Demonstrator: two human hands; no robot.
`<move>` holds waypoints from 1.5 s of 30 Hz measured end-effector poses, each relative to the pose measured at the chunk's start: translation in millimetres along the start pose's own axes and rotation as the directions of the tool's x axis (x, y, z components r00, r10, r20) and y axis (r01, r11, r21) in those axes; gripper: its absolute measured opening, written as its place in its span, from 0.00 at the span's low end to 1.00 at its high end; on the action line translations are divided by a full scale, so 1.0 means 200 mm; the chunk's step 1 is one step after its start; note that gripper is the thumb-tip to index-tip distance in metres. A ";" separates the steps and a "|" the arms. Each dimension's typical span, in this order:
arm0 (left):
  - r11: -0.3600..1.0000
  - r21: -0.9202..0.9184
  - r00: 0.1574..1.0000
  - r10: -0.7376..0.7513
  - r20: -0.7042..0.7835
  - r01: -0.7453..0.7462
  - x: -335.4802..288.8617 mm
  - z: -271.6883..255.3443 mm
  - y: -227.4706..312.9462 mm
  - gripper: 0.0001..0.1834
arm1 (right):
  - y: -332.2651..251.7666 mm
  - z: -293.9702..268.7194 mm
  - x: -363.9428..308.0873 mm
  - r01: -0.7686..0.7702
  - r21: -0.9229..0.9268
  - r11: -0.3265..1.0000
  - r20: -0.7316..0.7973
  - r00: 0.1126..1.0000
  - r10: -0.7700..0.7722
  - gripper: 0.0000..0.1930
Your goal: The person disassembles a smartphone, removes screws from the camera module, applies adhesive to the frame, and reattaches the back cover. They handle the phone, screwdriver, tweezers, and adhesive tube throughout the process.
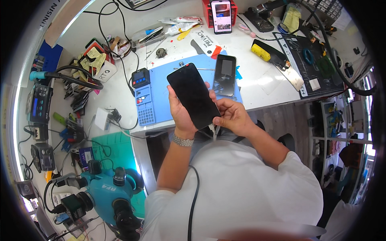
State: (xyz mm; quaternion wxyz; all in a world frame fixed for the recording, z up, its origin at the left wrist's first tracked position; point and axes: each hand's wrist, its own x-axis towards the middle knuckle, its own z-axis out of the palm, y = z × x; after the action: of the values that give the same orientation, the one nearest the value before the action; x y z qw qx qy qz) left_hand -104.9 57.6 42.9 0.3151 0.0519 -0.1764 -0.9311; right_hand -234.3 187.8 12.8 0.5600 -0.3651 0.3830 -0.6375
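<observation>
A dark-screened smartphone [193,94] was held face up above the blue repair mat [161,88], its top angled toward the upper left and its lower end reaching past the mat's near edge. It was cradled by the left hand [181,118], with the thumb laid along one long side and fingertips showing past the other, so that the body was clasped between them. At the lower right corner, the thumb and forefinger of the right hand [235,118] were brought close together; whether the phone's edge or the white cable plug [212,127] was pinched could not be told. The plug was seen at the bottom edge, but how deeply it was seated was hidden.

For such handling, a light clasp by the long sides seemed best, with the glass left unpressed. The plug was best gripped by its housing and held square to the port, since the contacts could be strained by sideways force. Some slack in the lead was advisable, as was a gap from the second phone [220,87] laid nearby on the mat.
</observation>
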 end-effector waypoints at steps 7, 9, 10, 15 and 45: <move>0.999 -0.025 0.999 -0.042 0.033 0.042 0.00 0.01 0.00 0.48 | 0.02 0.00 -0.01 -0.004 0.068 0.998 0.030 1.000 0.002 0.20; 1.000 0.006 1.000 -0.019 0.003 0.019 0.00 0.01 -0.01 0.47 | 0.02 -0.01 -0.02 0.013 0.043 0.999 0.015 1.000 -0.013 0.21; 1.000 0.010 1.000 -0.007 -0.006 0.007 -0.01 0.00 -0.01 0.46 | 0.02 -0.01 -0.02 0.021 0.028 0.999 0.016 1.000 -0.021 0.22; 1.000 0.026 1.000 -0.017 -0.016 0.017 -0.01 -0.02 0.00 0.47 | 0.04 -0.02 -0.01 0.061 0.058 0.996 0.028 0.998 -0.063 0.26; 0.994 0.063 0.982 0.102 -0.157 -0.093 -0.05 -0.15 0.09 0.41 | -0.10 -0.12 0.10 0.165 -0.717 0.678 -0.264 0.835 -0.482 0.10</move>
State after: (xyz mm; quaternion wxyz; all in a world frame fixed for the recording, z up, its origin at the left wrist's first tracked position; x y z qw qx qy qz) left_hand -80.5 42.3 20.4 0.3718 0.1263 -0.1786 -0.9022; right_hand -266.7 171.8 19.8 0.1661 -0.4530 0.6262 -0.6125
